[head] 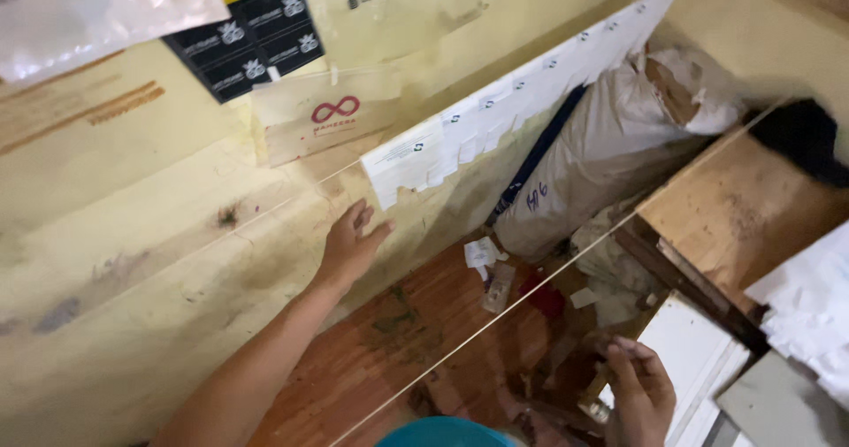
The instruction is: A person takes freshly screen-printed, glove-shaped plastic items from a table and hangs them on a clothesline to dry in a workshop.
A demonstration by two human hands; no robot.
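Our left hand (352,245) lies open against the yellow wall (177,261), its grip empty, just below the row of white cards (495,115). Our right hand (641,394) pinches a small piece low down; we cannot tell what. Cards hang strung; scraps (482,254) litter the floor (416,323).

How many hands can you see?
2. The left hand reaches up with open fingers toward the row of white paper slips hanging on the yellow wall. The right hand is low at the bottom edge, near the white boards.
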